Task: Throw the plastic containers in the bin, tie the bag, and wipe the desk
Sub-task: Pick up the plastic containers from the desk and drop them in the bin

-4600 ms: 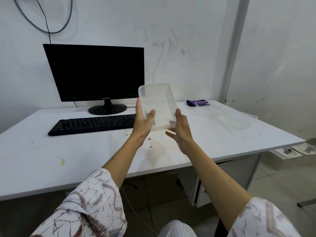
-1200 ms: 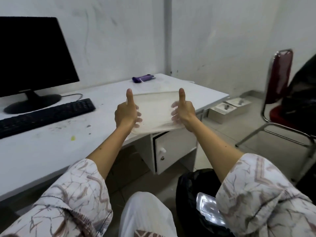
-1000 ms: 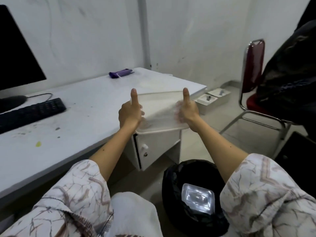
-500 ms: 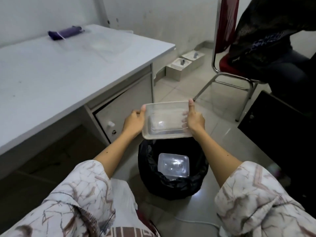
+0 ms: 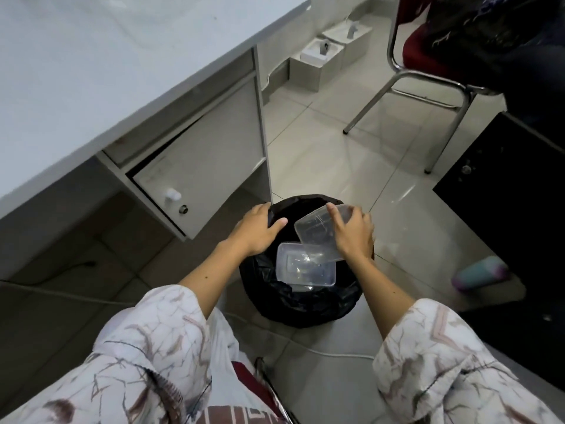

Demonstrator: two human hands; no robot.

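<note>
Container (image 5: 318, 232) lowered into bin (image 5: 301, 304) — right hand (image 5: 351, 232) grips it; left hand (image 5: 258, 229) released, resting on bag (image 5: 272, 278). Desk (image 5: 101, 71), tiled floor (image 5: 330, 154) around.

Container (image 5: 318, 232) lowered into bin (image 5: 302, 304) — left hand (image 5: 260, 229) released it.

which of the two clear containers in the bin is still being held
The tilted upper container, propped at the far side of the black bin bag: the right hand holds its edge. The flat lower container lies free, untouched by either hand.
</note>
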